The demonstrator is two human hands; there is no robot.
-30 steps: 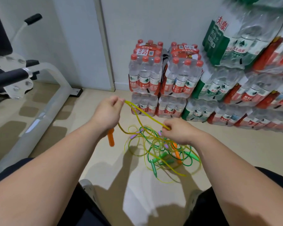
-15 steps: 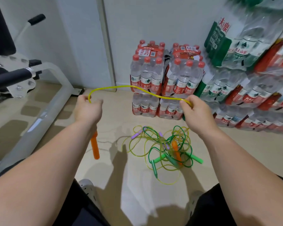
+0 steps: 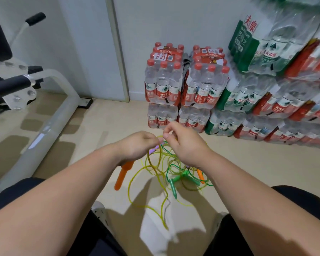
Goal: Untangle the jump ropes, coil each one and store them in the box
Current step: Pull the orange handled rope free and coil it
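Half a second ago the two hands were well apart with a span of yellow cord stretched between them; they have now been brought together, almost touching, above the pile. The left hand (image 3: 137, 147) has its fingers curled round the upper end of one orange handle (image 3: 123, 173), which hangs below the fist, and round gathered turns of the yellow jump rope (image 3: 156, 159). The right hand (image 3: 186, 146) has thumb and forefinger closed on the same cord just beside the left fingertips; motion blur hides the exact contact. The slack formerly held taut now hangs as loops from the left hand, with a long bight trailing toward the person's feet. Judgement: one winding stroke has been completed, so coiling of the yellow rope is under way. Its far end is not yet free: the second orange handle (image 3: 199, 174) lies in the tangle (image 3: 175, 167) on the floor (image 3: 248, 172), together with a green handle (image 3: 173, 187), green cord and a purple handle (image 3: 153, 150). Further strokes are likely to drag the other ropes unless the yellow cord is cleared first. No box is in view. Shrink-wrapped packs of water bottles (image 3: 174, 85) stand against the wall behind.
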